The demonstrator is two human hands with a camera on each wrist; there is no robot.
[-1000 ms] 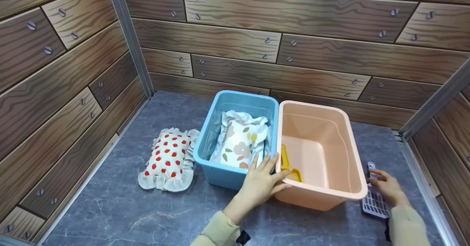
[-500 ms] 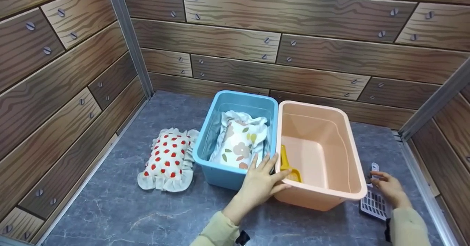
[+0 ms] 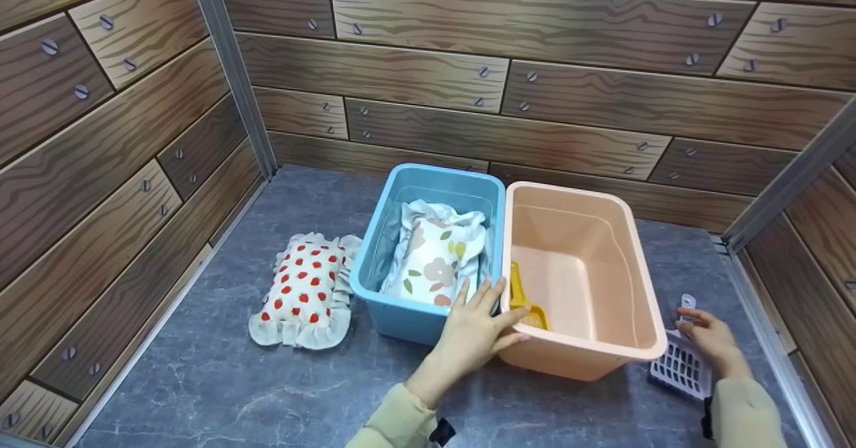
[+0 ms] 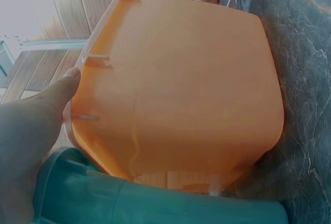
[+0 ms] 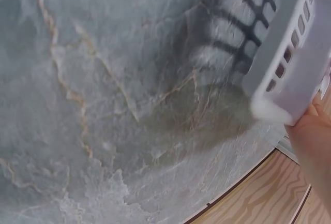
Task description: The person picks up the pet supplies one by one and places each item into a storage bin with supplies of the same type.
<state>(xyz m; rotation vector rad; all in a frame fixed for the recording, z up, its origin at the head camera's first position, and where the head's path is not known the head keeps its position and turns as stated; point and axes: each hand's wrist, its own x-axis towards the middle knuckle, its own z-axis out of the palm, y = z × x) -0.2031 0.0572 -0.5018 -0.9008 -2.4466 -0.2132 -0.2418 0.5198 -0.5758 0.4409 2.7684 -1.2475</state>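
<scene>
Head view, four o'clock: my right grip [image 3: 713,345], clamped on the pale scoop [image 3: 679,366], has raised it; pickup seems underway. Left grip [image 3: 470,326]: apart.

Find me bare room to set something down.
Bare table lies between the strawberry pillow and the left sleeve; the peach bin is bare right of its yellow scoop. Crowded: the blue bin with its flowered pillow, and around the right hand and pale scoop.
</scene>
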